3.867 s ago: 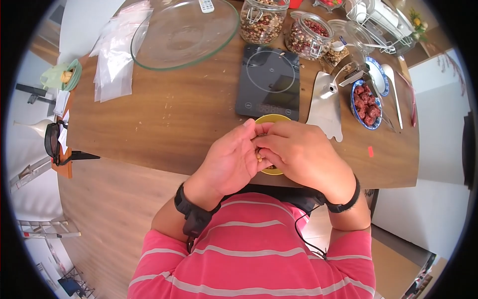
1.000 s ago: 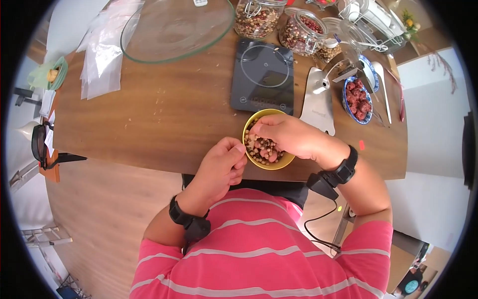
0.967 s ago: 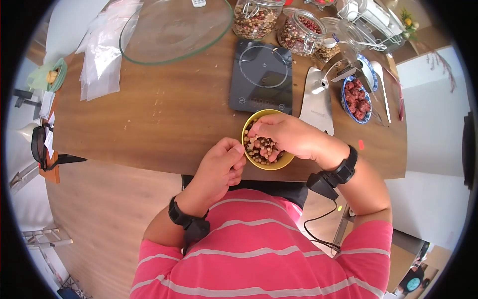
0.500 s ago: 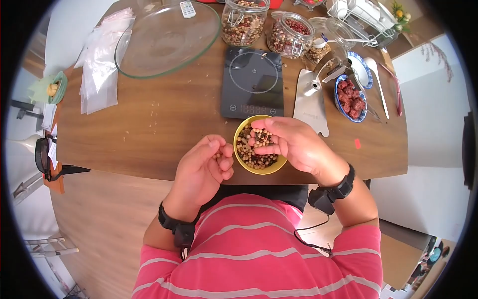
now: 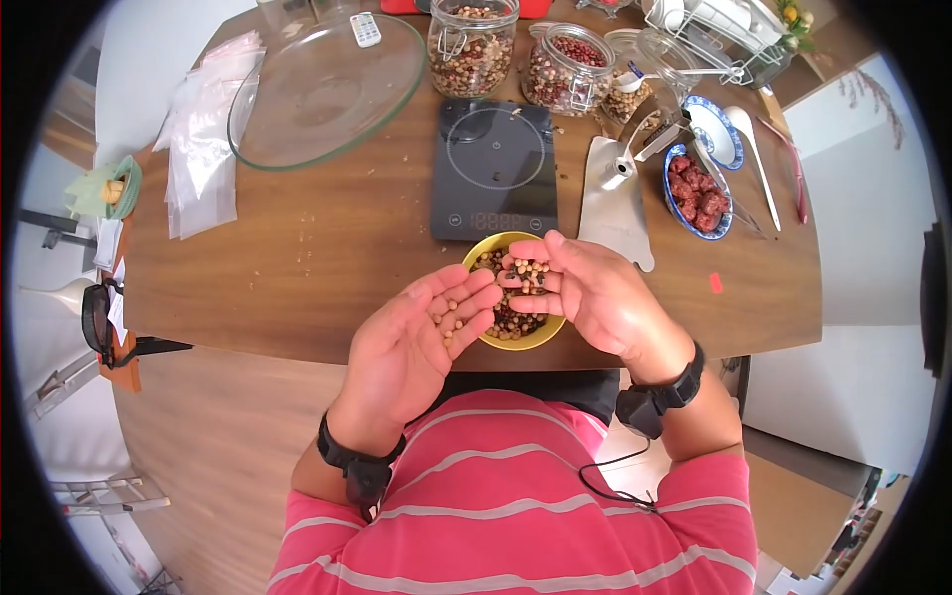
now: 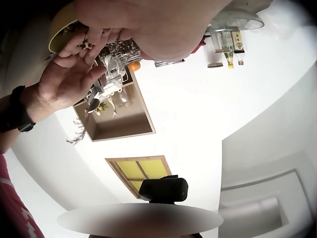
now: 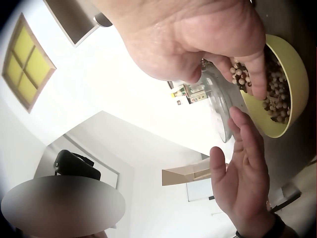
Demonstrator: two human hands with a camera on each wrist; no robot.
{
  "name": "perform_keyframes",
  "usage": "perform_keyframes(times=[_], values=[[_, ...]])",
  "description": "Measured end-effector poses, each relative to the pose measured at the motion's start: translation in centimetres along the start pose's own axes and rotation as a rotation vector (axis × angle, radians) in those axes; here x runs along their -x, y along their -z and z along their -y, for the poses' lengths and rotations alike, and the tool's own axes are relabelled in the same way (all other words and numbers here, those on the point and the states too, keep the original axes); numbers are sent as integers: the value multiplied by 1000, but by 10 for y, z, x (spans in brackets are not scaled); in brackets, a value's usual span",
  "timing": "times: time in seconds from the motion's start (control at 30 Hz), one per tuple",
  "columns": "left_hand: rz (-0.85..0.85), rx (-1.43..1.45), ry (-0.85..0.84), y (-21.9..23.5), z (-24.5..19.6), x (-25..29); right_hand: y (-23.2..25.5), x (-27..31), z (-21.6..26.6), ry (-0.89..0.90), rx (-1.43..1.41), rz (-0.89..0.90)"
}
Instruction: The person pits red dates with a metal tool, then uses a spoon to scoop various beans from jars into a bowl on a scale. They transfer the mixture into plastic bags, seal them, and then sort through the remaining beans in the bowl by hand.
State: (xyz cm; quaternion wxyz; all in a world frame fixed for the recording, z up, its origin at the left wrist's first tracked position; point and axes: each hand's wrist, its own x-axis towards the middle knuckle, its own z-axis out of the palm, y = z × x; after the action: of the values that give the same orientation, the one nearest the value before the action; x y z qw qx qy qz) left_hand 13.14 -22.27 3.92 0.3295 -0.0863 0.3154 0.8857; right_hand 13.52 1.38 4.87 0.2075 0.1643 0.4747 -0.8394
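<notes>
In the head view my left hand (image 5: 407, 332) is palm up at the left of a yellow bowl (image 5: 518, 346), its fingers extended with several pale round beans (image 5: 448, 319) lying on them. My right hand (image 5: 605, 297) hovers over the bowl's right side, also palm up. A small heap of mixed pale and dark beans (image 5: 529, 275) rests on its nearly straight fingers. More mixed beans (image 7: 278, 94) lie inside the bowl, seen in the right wrist view. Both hands partly cover the bowl in the head view.
Behind the bowl lies a black kitchen scale (image 5: 496, 174). A glass plate (image 5: 327, 119), plastic bags (image 5: 203, 159), and glass jars (image 5: 471, 59) stand farther back. To the right are a flat metal piece (image 5: 613, 213), a blue-white bowl (image 5: 684, 210) of dark red lumps and a white spoon (image 5: 759, 169).
My right hand has come up out of the beans and turned palm up with some on its fingers. The left hand has uncurled, showing pale beans, and moved closer to the bowl.
</notes>
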Motion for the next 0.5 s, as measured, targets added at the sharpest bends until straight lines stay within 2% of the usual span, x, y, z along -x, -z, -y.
perform_keyframes(times=[0.33, 0.43, 0.5], values=[[-8, -31, -10, -10, 3, 3, -5, 8, 5, 66, -80, 125], [-7, -29, 35, -11, 11, -4, -8, 9, 6, 138, -74, 201], [87, 57, 124, -9, 16, -11, -12, 10, 4, 209, 10, 185]])
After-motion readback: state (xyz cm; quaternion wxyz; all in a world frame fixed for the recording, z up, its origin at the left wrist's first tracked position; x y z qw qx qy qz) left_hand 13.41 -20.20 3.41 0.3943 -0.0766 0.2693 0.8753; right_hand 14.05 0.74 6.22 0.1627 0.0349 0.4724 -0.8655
